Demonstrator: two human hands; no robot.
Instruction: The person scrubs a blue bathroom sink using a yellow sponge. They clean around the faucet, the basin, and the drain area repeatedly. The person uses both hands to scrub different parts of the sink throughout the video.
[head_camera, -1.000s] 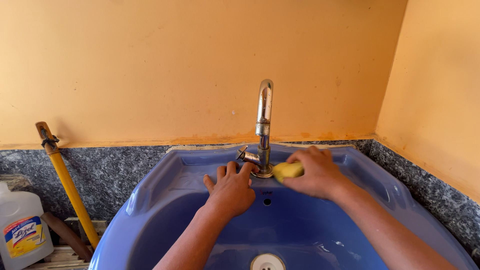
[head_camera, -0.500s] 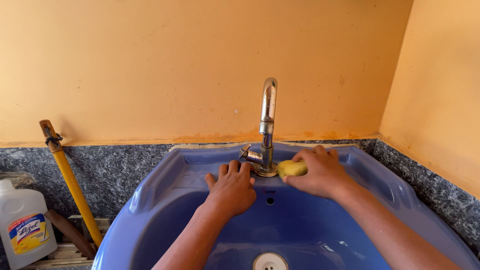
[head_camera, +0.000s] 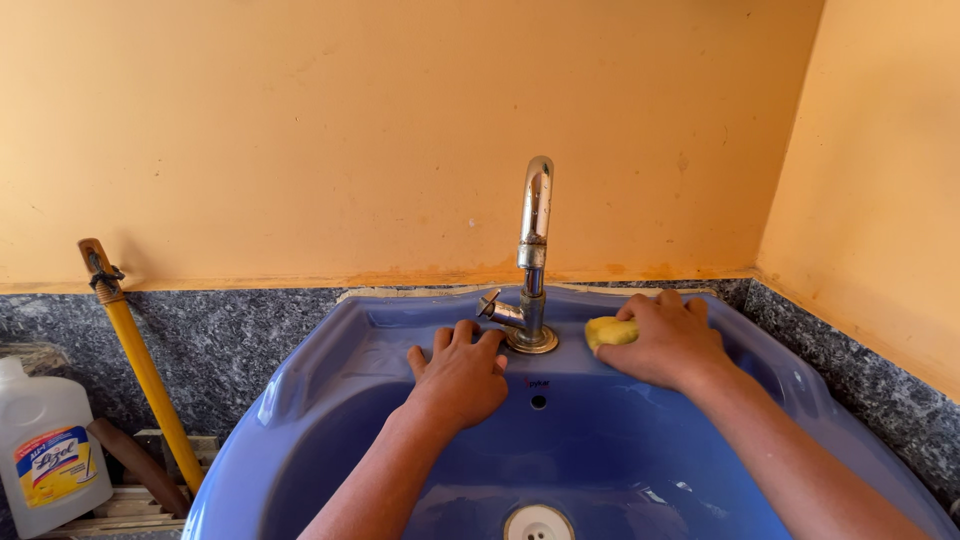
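- Nearest the camera, the drain (head_camera: 538, 523) sits at the bottom of the blue washbasin (head_camera: 300, 390); the bowl around it shines wet, with no foam or dirt visible, so the lower bowl looks either already wiped or merely rinsed, and the pictures cannot settle which.
- A little farther, the small overflow hole (head_camera: 538, 401) in the basin's back slope is uncovered, with neither hand on it.
- The left hand (head_camera: 460, 375) lies palm down on the back ledge, fingers spread and flat, holding nothing; its fingertips reach the base of the chrome tap (head_camera: 533, 262), seemingly bracing.
- The right hand (head_camera: 668, 342) is curled over a yellow sponge (head_camera: 611, 331), fingers closed on it and pressing it onto the ledge just to the right of the tap's base, not touching the tap.
- As a judgement, the scrubbing is on the ledge beside the tap; the ledge's far right corner and the whole left side show no sign of being worked, and the tap's spout looks untouched.
- Off to the left, a white plastic bottle with a coloured label (head_camera: 50, 455) and a yellow stick (head_camera: 140, 365) stand against the speckled grey stone backsplash (head_camera: 220, 335).
- Farthest, the orange wall (head_camera: 400, 130) carries faint stains along its lower edge.
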